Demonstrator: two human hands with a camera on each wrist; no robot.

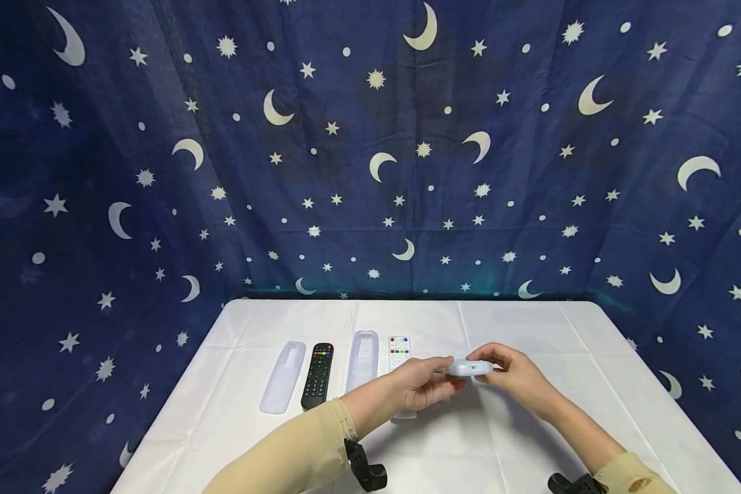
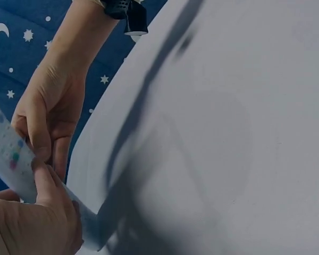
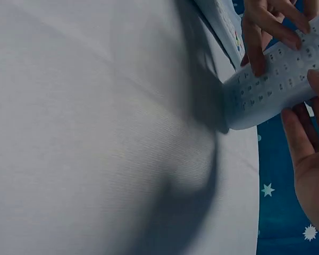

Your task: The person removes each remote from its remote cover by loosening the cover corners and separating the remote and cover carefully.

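A white remote control (image 1: 469,368) is held level above the table between both hands, in what looks like a translucent cover. My left hand (image 1: 427,384) grips its left end, thumb on top and fingers beneath. The right hand (image 1: 514,376) pinches its other end. In the right wrist view the button face of the remote (image 3: 279,74) shows, with left-hand fingers (image 3: 271,21) lying over the keys and the right hand (image 3: 313,175) at its edge. Coloured buttons show hazily on the remote (image 2: 13,154) in the left wrist view, between the left hand (image 2: 37,223) and right hand (image 2: 56,106).
On the white table (image 1: 531,453), left of the hands, lie a translucent cover (image 1: 283,377), a black remote (image 1: 318,374), a second translucent cover (image 1: 363,357) and another white remote (image 1: 398,350). The left forearm partly hides the last two. A dark-blue star-patterned curtain (image 1: 346,206) surrounds the table.
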